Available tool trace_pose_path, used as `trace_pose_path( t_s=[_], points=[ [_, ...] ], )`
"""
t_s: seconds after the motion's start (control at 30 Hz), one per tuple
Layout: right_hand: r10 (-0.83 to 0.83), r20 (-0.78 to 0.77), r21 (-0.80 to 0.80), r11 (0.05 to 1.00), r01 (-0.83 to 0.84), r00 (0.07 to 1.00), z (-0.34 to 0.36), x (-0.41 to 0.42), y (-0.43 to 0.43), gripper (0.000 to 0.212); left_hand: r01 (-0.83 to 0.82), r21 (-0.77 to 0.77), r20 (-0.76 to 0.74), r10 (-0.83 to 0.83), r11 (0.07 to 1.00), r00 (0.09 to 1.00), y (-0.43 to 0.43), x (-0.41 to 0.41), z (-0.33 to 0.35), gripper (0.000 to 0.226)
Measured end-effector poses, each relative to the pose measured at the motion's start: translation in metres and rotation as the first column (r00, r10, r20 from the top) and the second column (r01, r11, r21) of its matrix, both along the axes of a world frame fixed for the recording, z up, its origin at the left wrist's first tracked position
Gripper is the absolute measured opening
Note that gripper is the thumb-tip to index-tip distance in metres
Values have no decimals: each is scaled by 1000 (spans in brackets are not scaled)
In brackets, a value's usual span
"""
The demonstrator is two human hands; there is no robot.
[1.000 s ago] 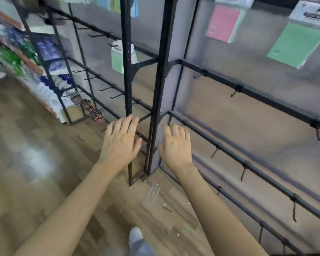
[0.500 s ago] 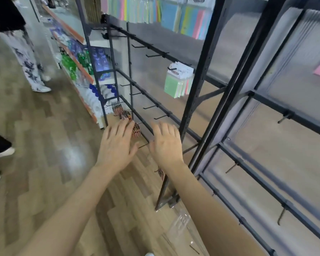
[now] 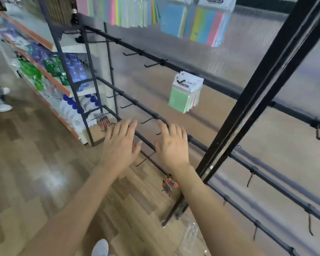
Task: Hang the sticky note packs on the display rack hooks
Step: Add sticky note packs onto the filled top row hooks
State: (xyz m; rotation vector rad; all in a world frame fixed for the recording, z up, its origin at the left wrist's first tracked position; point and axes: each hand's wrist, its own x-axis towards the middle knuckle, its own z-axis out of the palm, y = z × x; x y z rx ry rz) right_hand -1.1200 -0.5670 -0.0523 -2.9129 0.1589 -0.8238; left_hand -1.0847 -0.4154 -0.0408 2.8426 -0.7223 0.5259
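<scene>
Green sticky note pack [image 3: 181,97]: hanging, above and apart from fingers [image 3: 174,129] | left hand [image 3: 121,143]: fingers extended, empty | right hand [image 3: 171,146]: same

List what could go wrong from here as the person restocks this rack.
Bare hooks jut outward by the open left hand and right hand; a reach could snag skin. Clear plastic wrapping lies on the floor near the person's shoe, a possible slip. Both hands hold nothing, so nothing is ready to hang.
</scene>
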Motion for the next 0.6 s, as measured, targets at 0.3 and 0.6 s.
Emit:
trace_pose_path(
  t_s=[0.3,0.6],
  points=[
    [-278,39,63,959,276,960,32,87,45,56,235,6,40,-235,972,971,41,125,35,57],
    [-451,18,15,892,451,892,92,123,21,57,416,-97,34,-415,904,909,9,203,89,61]
  ],
)
